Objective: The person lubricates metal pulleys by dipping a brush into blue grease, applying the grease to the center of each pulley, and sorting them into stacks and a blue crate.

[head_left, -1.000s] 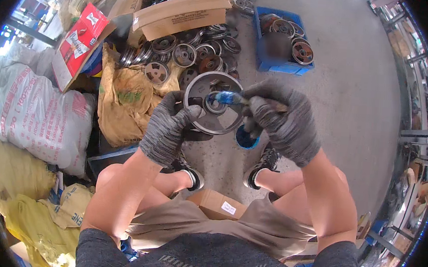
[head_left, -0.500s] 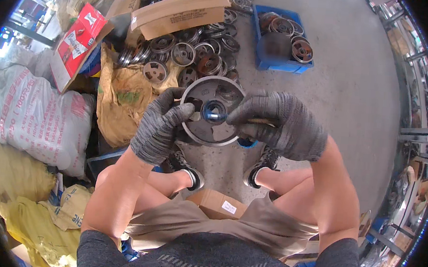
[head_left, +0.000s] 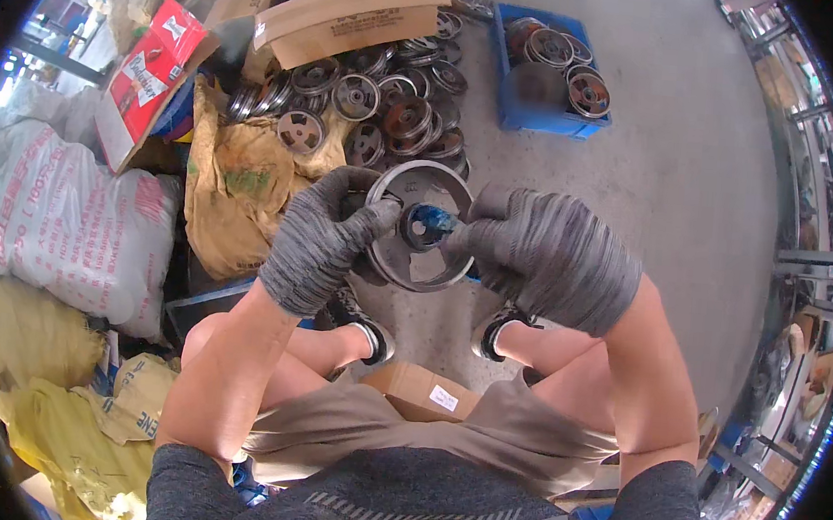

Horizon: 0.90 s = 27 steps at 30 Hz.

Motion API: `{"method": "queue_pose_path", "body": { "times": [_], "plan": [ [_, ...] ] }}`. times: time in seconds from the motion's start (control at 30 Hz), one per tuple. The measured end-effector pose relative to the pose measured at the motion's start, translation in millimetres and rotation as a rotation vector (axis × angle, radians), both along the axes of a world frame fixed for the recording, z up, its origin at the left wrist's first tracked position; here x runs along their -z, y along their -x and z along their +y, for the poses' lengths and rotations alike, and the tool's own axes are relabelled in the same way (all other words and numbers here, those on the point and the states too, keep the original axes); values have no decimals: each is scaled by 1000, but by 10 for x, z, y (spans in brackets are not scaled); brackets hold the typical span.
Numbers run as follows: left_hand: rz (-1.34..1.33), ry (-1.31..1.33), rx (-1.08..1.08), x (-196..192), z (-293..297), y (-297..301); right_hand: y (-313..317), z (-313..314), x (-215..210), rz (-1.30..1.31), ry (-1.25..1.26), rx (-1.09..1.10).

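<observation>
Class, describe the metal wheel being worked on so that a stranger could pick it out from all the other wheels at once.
Start at the pile of rusty wheels on the concrete floor ahead of the seated person. Nearer than the pile, the grey spoked wheel is held up between the gloved left hand and right hand. It alone is off the floor, with a blue piece at its hub.

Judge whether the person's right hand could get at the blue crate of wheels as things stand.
Probably not at once: the right hand is gripping the metal wheel together with the left hand, and the blue crate sits farther off across bare floor.
</observation>
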<state>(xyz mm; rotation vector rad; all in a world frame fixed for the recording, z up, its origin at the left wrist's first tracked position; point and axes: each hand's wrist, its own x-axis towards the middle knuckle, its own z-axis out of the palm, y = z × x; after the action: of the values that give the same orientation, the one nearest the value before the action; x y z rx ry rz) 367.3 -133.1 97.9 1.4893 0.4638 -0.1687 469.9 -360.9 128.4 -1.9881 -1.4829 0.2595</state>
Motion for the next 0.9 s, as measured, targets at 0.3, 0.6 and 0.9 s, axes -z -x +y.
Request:
{"method": "queue_pose_path", "body": {
  "times": [0.3, 0.6, 0.9],
  "plan": [
    [-158, -327, 118, 144, -148, 65, -15, -21, 118, 682, 39, 265],
    [-211, -186, 23, 148, -33, 34, -92, -174, -141, 722, -47, 496],
    [-204, -312, 85, 142, -98, 11, 7, -89, 199, 609, -93, 237]
  ]
}}
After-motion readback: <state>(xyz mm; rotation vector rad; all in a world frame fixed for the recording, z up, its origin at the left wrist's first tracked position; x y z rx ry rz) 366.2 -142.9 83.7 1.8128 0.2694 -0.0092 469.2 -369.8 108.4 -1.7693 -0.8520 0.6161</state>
